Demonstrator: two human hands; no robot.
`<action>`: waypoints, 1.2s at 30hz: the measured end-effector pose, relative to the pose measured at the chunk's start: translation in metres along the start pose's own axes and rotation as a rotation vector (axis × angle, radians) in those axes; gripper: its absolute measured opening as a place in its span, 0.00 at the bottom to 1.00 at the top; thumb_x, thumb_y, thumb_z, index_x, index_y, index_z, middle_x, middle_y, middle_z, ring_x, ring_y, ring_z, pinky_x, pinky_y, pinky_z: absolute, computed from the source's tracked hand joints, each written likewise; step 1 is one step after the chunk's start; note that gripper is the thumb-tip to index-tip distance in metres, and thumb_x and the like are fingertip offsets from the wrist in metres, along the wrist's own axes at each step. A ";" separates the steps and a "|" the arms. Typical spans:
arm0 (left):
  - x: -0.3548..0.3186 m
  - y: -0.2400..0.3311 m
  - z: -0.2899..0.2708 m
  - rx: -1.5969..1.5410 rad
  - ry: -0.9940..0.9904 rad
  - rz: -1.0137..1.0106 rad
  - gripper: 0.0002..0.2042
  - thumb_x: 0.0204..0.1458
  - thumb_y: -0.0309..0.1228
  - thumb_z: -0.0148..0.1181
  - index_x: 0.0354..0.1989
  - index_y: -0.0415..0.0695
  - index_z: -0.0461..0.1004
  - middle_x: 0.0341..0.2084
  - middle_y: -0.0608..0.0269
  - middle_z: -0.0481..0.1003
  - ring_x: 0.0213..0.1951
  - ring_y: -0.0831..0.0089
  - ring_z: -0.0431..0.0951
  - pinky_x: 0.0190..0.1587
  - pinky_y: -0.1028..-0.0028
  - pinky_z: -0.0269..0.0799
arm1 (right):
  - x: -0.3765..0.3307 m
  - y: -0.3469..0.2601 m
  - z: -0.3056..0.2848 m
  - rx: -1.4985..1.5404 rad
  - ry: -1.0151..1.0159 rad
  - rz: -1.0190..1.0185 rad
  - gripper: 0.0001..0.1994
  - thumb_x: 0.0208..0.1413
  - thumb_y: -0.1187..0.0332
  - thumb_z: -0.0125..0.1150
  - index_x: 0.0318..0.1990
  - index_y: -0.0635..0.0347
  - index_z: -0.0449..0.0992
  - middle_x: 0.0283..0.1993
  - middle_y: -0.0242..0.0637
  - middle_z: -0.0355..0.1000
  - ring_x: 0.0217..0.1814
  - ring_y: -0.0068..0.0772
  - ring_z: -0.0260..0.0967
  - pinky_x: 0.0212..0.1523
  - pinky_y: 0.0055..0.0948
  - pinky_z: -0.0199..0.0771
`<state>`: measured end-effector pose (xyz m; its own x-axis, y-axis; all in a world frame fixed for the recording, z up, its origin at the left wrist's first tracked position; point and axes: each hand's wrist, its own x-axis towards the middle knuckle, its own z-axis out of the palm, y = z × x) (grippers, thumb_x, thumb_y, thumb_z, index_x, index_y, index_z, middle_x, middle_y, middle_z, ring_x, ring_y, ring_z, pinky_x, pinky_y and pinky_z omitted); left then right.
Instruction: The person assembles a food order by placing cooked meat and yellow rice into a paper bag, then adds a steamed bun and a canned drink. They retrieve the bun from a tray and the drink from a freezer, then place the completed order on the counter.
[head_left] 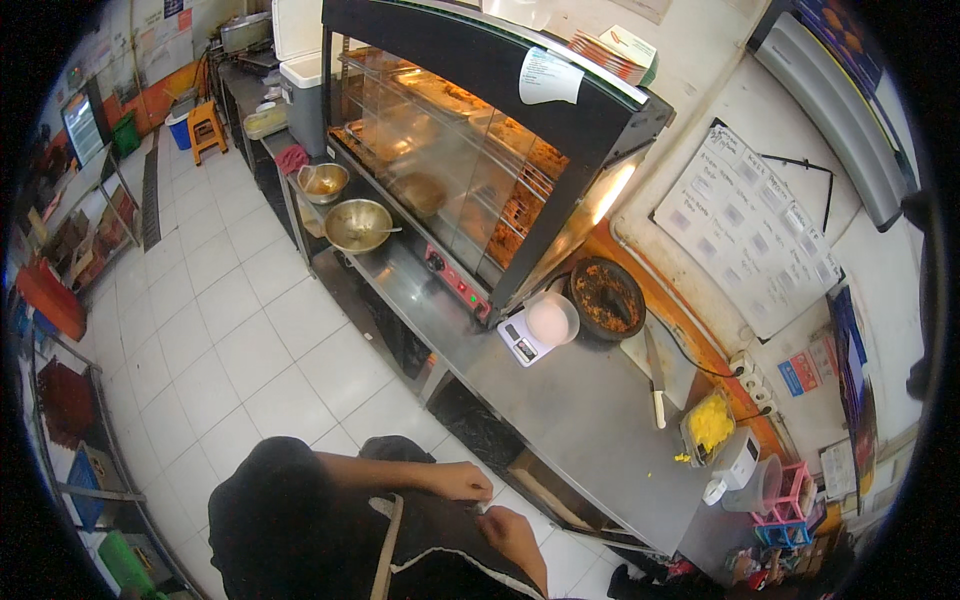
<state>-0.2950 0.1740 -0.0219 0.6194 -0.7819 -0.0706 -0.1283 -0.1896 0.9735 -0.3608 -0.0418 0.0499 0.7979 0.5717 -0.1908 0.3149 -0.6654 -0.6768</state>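
Observation:
My left hand (462, 482) is held in front of my dark apron (435, 530), its fingers curled closed. My right hand (513, 535) is just below and to the right, fingers bent and pinched. A small whitish bit (483, 506) shows between the two hands, too small to name. Both hands are off the steel counter (560, 410), near its front edge. On that counter a white kitchen scale (523, 340) bears a clear tub (552, 319) with pale pink contents. Beside it sits a dark stone mortar (606, 298) with reddish residue.
A knife (655, 375) lies on a white cutting board (675, 360), near a container of yellow food (709, 422). A glass-fronted warming cabinet (460, 150) stands farther left, with two metal bowls (358, 226) before it. White floor tiles (250, 350) extend left.

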 end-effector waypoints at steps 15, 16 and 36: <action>-0.002 0.022 -0.032 -0.173 0.023 -0.030 0.12 0.60 0.36 0.58 0.41 0.39 0.74 0.29 0.64 0.76 0.34 0.77 0.74 0.37 0.72 0.71 | 0.072 0.022 -0.002 1.141 0.764 0.108 0.11 0.70 0.61 0.50 0.39 0.59 0.64 0.30 0.37 0.69 0.27 0.31 0.72 0.30 0.35 0.80; -0.001 0.023 -0.032 -0.214 0.006 -0.071 0.12 0.61 0.37 0.58 0.40 0.39 0.75 0.28 0.64 0.76 0.32 0.78 0.74 0.35 0.73 0.71 | 0.076 0.021 -0.004 1.203 0.831 0.147 0.11 0.69 0.61 0.50 0.40 0.59 0.64 0.30 0.37 0.70 0.28 0.31 0.72 0.31 0.35 0.80; 0.007 0.032 -0.044 -0.203 0.276 -0.095 0.18 0.61 0.44 0.58 0.28 0.40 0.74 0.15 0.67 0.67 0.22 0.80 0.68 0.26 0.75 0.64 | 0.079 0.010 0.005 1.037 0.718 0.320 0.10 0.60 0.64 0.63 0.32 0.60 0.75 0.24 0.31 0.72 0.18 0.20 0.65 0.15 0.23 0.65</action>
<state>-0.2607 0.1890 0.0183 0.8104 -0.5715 -0.1289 0.0796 -0.1107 0.9907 -0.2968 -0.0010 0.0246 0.9600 -0.1397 -0.2425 -0.2234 0.1395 -0.9647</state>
